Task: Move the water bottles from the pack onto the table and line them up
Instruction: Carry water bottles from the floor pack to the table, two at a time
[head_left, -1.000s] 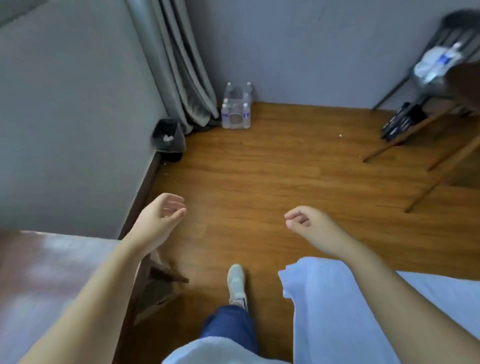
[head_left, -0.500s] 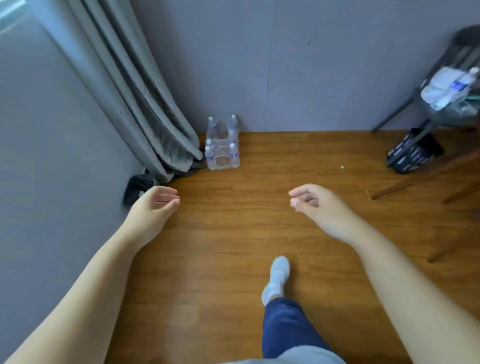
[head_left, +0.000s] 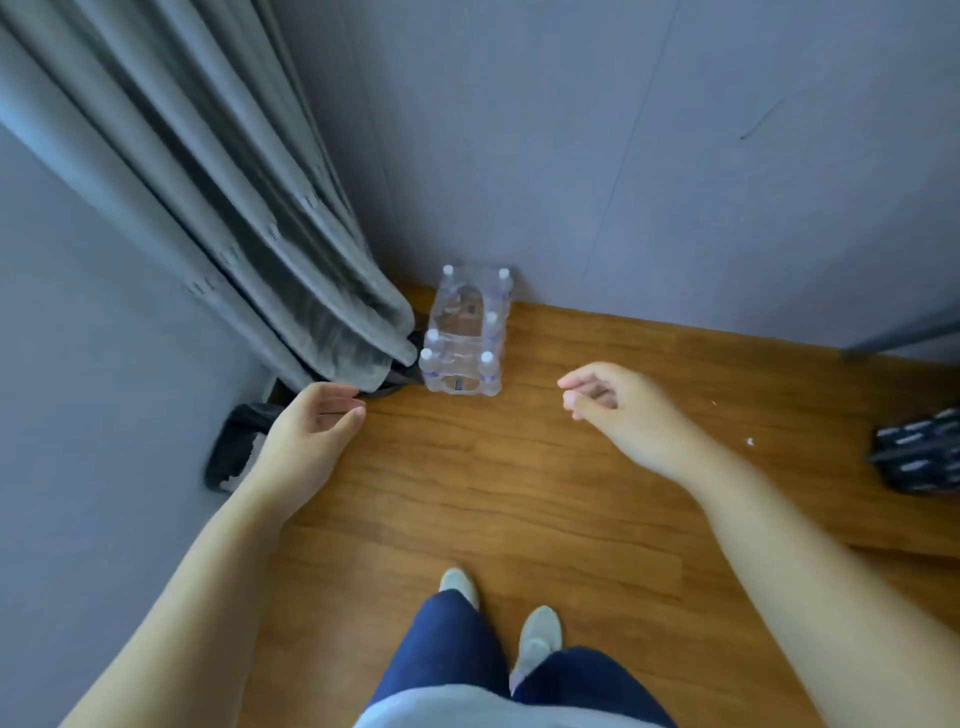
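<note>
Shrink-wrapped pack (head_left: 464, 332) of white-capped water bottles (head_left: 487, 371) upright on wood floor (head_left: 519, 493), upper centre, against wall, beside curtain (head_left: 234, 208). Left hand (head_left: 311, 436) and right hand (head_left: 618, 410) both empty, fingers loosely curled, short of pack.

Ahead of us: the pack of water bottles (head_left: 464, 335) stands on the wooden floor (head_left: 545, 483), its far end against the grey wall (head_left: 571, 156). Left flank: the curtain (head_left: 234, 218) hangs just beside it, hem touching or nearly so; little room there. A dark bin (head_left: 234, 447) sits further left by the side wall. Right flank and near side: bare floor, open to both our hands. Far right: a dark patterned bag (head_left: 919, 457), well apart.
</note>
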